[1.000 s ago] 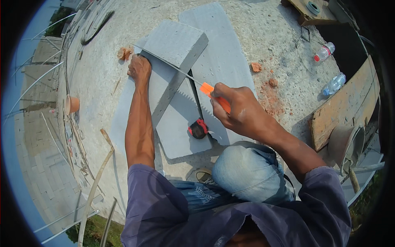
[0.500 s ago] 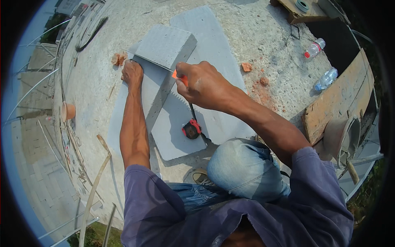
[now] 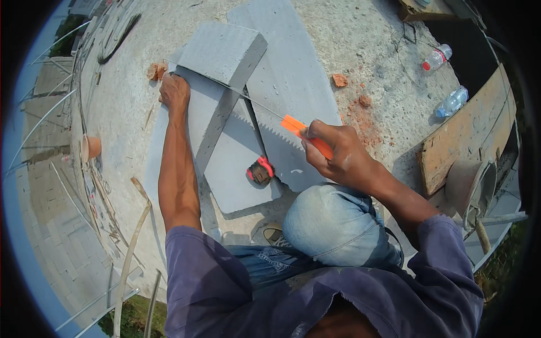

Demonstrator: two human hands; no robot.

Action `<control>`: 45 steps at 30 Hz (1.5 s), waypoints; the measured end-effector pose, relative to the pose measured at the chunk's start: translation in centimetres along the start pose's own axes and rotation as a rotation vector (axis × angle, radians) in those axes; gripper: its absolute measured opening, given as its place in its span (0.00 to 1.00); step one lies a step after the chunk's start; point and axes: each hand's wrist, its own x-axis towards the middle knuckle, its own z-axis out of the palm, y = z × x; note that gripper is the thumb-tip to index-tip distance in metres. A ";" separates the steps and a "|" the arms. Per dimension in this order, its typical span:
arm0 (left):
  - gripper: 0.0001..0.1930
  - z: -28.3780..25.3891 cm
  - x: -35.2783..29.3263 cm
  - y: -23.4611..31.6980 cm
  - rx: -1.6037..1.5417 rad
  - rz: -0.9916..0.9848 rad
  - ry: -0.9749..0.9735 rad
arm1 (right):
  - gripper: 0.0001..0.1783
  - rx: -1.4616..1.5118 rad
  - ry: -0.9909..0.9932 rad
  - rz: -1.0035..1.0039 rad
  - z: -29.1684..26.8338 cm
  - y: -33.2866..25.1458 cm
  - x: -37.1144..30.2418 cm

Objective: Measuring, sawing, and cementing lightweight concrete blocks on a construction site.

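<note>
My right hand (image 3: 345,153) is closed round the orange handle of a hand saw (image 3: 307,136). Its thin toothed blade reaches left across a thick light-grey block (image 3: 225,52), sitting in a cut line that runs over the top face. At the far left end of that line, the curled fingers of my left hand (image 3: 175,92) grip the block's edge, near the blade's tip. Beneath the block lie flat grey slabs (image 3: 290,73), with the toothed shadow of the saw across them. A red and black tape measure (image 3: 261,170) rests on the nearer slab, close to my knee.
Two plastic bottles (image 3: 452,102) lie at the right, beside a wooden board (image 3: 472,132) and a dirty bucket (image 3: 470,188). Broken orange brick pieces (image 3: 340,80) are scattered on the rough concrete. A clay-coloured pot (image 3: 91,147) and wooden strips (image 3: 134,242) lie along the left edge.
My right hand has pulled the saw back toward the lower right, so much more blade shows outside the block. My left hand stays on the block's edge.
</note>
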 end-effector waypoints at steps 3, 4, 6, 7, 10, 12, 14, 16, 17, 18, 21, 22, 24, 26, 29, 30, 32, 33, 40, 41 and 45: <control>0.19 -1.3 -0.2 0.7 0.009 0.002 0.043 | 0.05 -0.008 0.048 -0.070 -3.7 -1.8 -4.8; 0.20 -1.8 -0.1 0.7 0.024 -0.012 0.039 | 0.04 -0.005 0.047 -0.129 -2.8 -2.1 -3.5; 0.20 -0.9 -0.9 1.7 -0.030 0.008 -0.046 | 0.05 -0.030 -0.127 0.138 -0.5 -2.2 3.8; 0.20 0.1 -0.7 1.8 -0.029 -0.011 -0.056 | 0.06 -0.072 -0.130 0.110 0.5 -2.8 8.0; 0.19 0.6 -0.6 0.4 0.000 -0.060 -0.034 | 0.07 -0.066 -0.139 0.101 0.6 -2.4 8.7; 0.19 -0.4 0.5 0.3 0.005 -0.051 -0.041 | 0.06 -0.018 -0.031 -0.026 0.2 -0.2 2.5; 0.18 -1.2 1.1 1.1 0.023 -0.039 0.018 | 0.05 -0.012 0.113 -0.060 -3.1 -1.0 -2.7; 0.18 -1.8 1.1 1.2 0.038 0.005 0.021 | 0.05 0.015 0.039 0.001 -2.7 -2.4 2.8; 0.18 -2.0 -0.5 1.6 0.019 -0.007 -0.055 | 0.05 0.019 -0.054 0.091 -2.3 -4.4 3.9; 0.18 -2.9 0.8 3.5 -0.019 -0.001 -0.055 | 0.05 -0.010 -0.028 0.053 -1.4 -5.5 5.4; 0.17 1.4 0.2 1.3 -0.087 -0.042 0.023 | 0.09 -0.068 -0.079 0.035 0.4 -1.8 9.9; 0.16 1.2 0.0 -0.9 -0.054 -0.048 0.009 | 0.09 -0.080 -0.121 0.073 0.3 -1.5 7.3; 0.16 -0.3 -1.3 -0.8 -0.047 -0.050 -0.014 | 0.05 -0.084 -0.131 0.028 -2.2 -0.2 0.1; 0.16 -0.2 -0.7 -1.9 -0.006 -0.017 0.031 | 0.05 -0.085 -0.064 -0.064 -4.3 -1.6 -3.2; 0.17 -0.2 -0.7 -0.3 -0.020 0.042 0.028 | 0.09 -0.116 -0.161 0.056 -2.8 -4.0 2.6; 0.17 -0.3 -0.5 0.6 -0.032 0.049 0.037 | 0.11 -0.168 -0.187 0.097 -2.0 -4.1 5.7; 0.18 -0.5 0.0 1.7 -0.071 0.018 -0.072 | 0.14 -0.153 -0.193 0.107 0.7 -2.3 10.3; 0.18 -0.6 0.3 1.0 -0.072 0.022 -0.048 | 0.14 -0.155 -0.185 0.083 0.7 -2.9 10.6; 0.19 -0.4 0.3 2.4 -0.027 -0.188 -0.074 | 0.17 -0.033 0.007 -0.191 1.3 -0.9 7.5; 0.19 -0.3 0.1 2.1 0.003 -0.159 -0.033 | 0.17 -0.112 -0.041 -0.141 1.8 -1.0 7.5; 0.17 1.0 -1.0 0.4 0.042 -0.104 0.048 | 0.16 -0.153 -0.057 -0.050 -1.9 -2.9 1.2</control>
